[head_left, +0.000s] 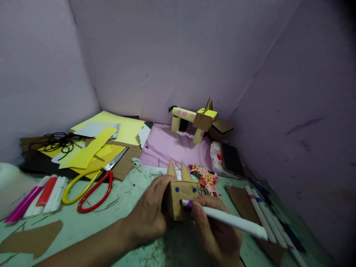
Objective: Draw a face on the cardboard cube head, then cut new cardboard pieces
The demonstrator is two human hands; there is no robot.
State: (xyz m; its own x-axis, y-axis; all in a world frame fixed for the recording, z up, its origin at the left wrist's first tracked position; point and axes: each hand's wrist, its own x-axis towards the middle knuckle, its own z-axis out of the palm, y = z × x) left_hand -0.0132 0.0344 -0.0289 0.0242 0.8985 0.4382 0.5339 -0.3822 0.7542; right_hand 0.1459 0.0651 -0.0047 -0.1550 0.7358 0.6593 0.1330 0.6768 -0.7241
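1. Cardboard head (182, 198) with two pointed ears and two purple dots stands on the table (83, 226), close in front of us.
2. Our left hand (151, 215) grips its side, fingers clenched on it.
3. Our right hand (217, 230) grasps a white marker (230, 220), tip touching its face.
4. Further left lie red and yellow scissors (91, 185).
5. Farthest back stands a yellow cardboard animal (194, 120).

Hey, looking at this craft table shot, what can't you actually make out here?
- Head view: pen tip of the white marker, hidden by the right hand.
- Lower face of the cardboard head, covered by both hands; left hand hides its side.
- White object at the left edge, cut off.
- Marker labels, too blurred.
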